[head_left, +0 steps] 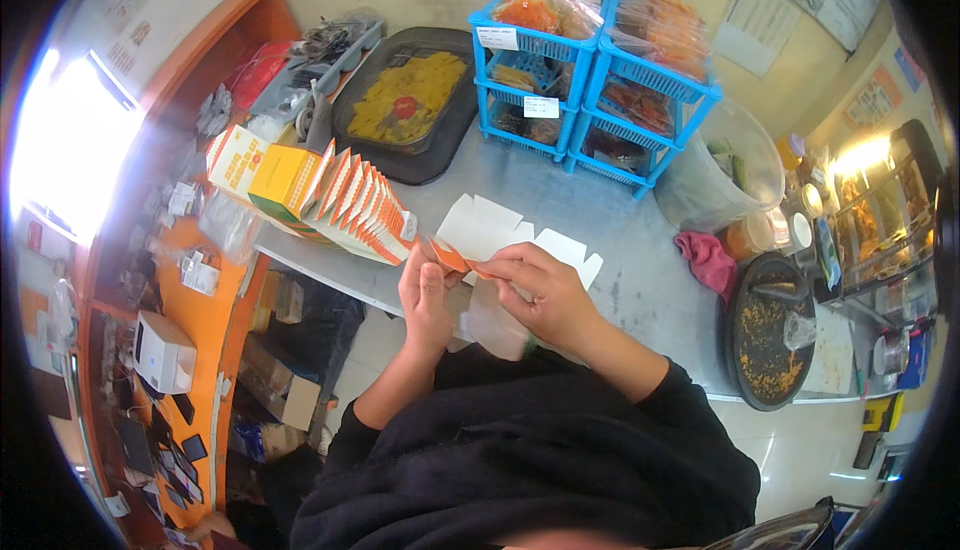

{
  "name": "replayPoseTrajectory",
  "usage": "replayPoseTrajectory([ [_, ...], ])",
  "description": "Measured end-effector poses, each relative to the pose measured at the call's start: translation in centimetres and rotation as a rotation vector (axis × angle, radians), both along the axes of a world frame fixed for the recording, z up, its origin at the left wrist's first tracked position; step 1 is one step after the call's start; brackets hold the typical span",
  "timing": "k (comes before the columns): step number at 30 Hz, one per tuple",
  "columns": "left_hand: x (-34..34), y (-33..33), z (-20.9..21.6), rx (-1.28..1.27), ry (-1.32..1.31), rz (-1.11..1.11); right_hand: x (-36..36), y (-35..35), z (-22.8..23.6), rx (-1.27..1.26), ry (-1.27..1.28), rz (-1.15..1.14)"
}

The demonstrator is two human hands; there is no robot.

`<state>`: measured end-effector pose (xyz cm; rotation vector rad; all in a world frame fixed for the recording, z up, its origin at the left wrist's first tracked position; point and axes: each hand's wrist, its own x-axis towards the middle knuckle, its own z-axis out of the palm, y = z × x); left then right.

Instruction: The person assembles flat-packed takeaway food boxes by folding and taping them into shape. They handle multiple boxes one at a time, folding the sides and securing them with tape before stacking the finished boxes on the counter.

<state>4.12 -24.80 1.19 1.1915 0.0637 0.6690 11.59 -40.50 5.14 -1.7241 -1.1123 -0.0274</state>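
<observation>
Both my hands are at the front edge of the metal counter, holding a small orange cardboard carton piece [450,256] between them. My left hand [427,295] closes on its left end, thumb up. With fingertips pinched, my right hand [545,288] grips its right end. Just beyond lies a flat white carton blank [480,227] with cut flaps, plain side up. A pale translucent thing [497,325], whose kind I cannot make out, sits under my right hand. To the left stands a row of nested orange-and-white cartons [360,200], beside a yellow box [283,180].
A dark tray of yellow food [408,100] stands behind. Blue stacked baskets [588,60] hold bagged food. On the right are a clear bucket [715,180], a pink cloth [706,260] and a round black pan [745,350]. An orange shelf unit [200,320] is at left.
</observation>
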Motion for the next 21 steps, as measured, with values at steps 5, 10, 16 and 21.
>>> replayPoseTrajectory([
  [5,-0.4,-0.1,2.1,-0.337,0.127,-0.122,-0.5,0.3,0.5,0.02,-0.235,-0.001],
  [10,-0.7,-0.5,2.9,-0.438,0.019,-0.157,-0.7,0.2,1.1,0.148,-0.241,-0.066],
  [16,-1.4,-1.2,2.6,0.338,0.013,0.137,-1.6,0.4,1.9,0.365,-0.146,-0.159],
  [21,-2.0,-1.8,2.9,0.434,-0.028,0.162,-2.1,0.7,1.9,0.408,-0.188,-0.162],
])
